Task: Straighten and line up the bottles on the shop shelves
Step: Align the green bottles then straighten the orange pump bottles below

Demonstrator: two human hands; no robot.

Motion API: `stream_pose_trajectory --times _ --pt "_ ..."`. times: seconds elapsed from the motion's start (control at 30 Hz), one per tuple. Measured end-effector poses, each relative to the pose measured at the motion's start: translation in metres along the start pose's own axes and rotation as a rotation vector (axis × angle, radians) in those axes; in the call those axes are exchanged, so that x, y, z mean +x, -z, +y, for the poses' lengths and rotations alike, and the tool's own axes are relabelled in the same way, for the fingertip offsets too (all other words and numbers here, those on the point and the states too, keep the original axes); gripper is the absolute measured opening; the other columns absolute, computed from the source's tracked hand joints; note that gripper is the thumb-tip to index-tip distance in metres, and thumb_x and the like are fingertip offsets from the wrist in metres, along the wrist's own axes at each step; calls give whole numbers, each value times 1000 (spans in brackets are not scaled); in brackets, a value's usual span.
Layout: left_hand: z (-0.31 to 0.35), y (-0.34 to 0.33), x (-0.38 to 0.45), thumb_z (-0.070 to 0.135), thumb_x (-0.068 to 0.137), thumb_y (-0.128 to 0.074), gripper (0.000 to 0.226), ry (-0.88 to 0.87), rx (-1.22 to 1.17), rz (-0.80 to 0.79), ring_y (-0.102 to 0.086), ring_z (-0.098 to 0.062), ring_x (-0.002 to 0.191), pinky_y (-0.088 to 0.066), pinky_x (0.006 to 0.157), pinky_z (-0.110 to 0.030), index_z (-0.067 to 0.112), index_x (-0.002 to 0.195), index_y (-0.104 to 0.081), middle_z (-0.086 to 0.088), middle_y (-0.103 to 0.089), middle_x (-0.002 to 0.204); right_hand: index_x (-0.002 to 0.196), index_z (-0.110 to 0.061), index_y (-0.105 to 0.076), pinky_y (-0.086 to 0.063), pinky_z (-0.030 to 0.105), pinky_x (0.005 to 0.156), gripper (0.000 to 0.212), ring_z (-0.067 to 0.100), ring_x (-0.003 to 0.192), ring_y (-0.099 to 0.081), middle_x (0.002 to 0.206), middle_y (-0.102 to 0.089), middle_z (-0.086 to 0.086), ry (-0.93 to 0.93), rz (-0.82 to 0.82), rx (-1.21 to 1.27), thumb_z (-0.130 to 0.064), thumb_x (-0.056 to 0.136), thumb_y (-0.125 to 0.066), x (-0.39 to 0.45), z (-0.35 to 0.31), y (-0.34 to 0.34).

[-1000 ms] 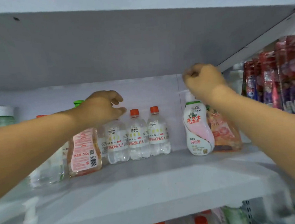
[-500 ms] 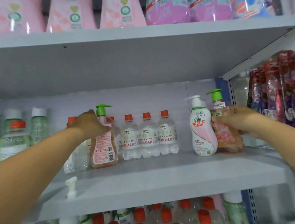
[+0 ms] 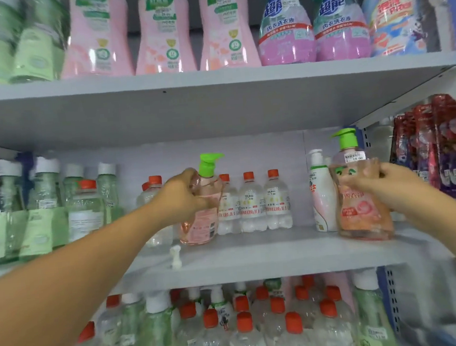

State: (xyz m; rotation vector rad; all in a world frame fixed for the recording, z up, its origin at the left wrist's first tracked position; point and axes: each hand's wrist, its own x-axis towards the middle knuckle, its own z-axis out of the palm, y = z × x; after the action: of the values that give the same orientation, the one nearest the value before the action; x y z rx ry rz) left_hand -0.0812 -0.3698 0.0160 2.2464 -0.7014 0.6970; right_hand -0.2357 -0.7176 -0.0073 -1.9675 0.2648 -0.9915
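Left hand (image 3: 180, 197) is gripping the left pink pump bottle (image 3: 200, 219) at the shoulder, fingers (image 3: 191, 176) curling round it just under the green pump head. Bottle is sitting on the middle shelf (image 3: 256, 256), looking slightly tilted.

Right hand (image 3: 396, 185) is gripping the right pink pump bottle (image 3: 362, 210), fingers (image 3: 372, 168) wrapping over its upper body, thumb side hidden behind the label. That bottle is standing near the shelf's front edge, price sticker showing on the neck.

Just left of the right-hand fingers a white-and-pink pump bottle (image 3: 321, 200) is standing, touching or nearly touching the held one; cannot tell which.

Between the two sets of fingers three clear orange-capped bottles (image 3: 251, 204) are lining up in a row at the back. More clear ones are sitting behind the left hand.

Below the left fingers a small white pump part (image 3: 175, 257) is lying loose on the shelf.

Further left: green-labelled white-capped bottles (image 3: 45, 205). Far right: dark red pouches (image 3: 437, 149). Upper shelf (image 3: 213, 77): pink, purple and green detergent bottles. Lower shelf: blurred orange-capped and green bottles.
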Motion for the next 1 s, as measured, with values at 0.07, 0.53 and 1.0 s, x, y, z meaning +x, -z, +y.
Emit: stream_pose_trajectory --times 0.07,0.53,1.0 --pt "3 28 -26 37 75 -88 54 -51 -116 62 -68 6 92 -52 67 -16 27 116 -55 20 -68 98 104 -24 -69 -59 43 80 36 25 83 -74 96 -75 2 26 18 43 -46 79 -83 -28 -20 -7" --pt "-74 222 -343 51 53 -79 59 104 -411 284 -72 -2 75 -56 68 -21 36 106 -57 16 -77 89 98 -30 -71 -55 25 65 24 0 75 -73 87 -77 -18 169 -341 294 -35 78 -84 -324 -147 -177" --pt "-219 159 -400 34 81 -84 53 465 -452 349 -66 1 80 -48 60 -16 44 120 -50 16 -70 97 101 -28 -69 -56 21 61 24 2 77 -74 93 -77 -11 -116 -451 330 -25 81 -84 -387 -84 -314"
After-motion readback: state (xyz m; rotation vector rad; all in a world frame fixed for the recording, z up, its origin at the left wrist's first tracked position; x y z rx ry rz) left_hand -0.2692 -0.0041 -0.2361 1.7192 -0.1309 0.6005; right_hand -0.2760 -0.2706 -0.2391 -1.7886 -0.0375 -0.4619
